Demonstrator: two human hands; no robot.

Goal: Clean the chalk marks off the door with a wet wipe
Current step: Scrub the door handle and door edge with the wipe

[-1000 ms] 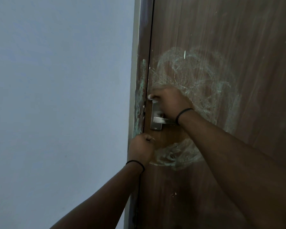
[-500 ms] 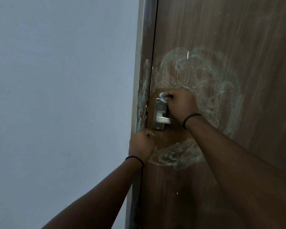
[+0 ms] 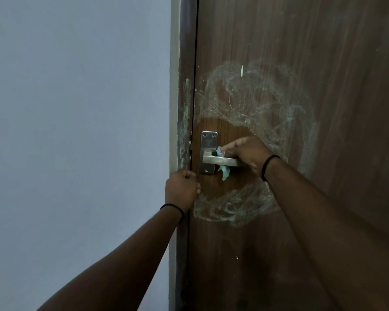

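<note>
Right hand pinches the wet wipe behind the lever handle; left hand is fisted at the door edge, contents indiscernible. Cleared patch surrounds the lock plate; chalk marks remain above, below and on the frame. Judged under half done.

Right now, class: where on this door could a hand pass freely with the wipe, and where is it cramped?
Free: the upper right of the door, and below the lower chalk marks. Cramped: around the handle, where the right hand pinches the wipe, and where the left hand rests.
</note>
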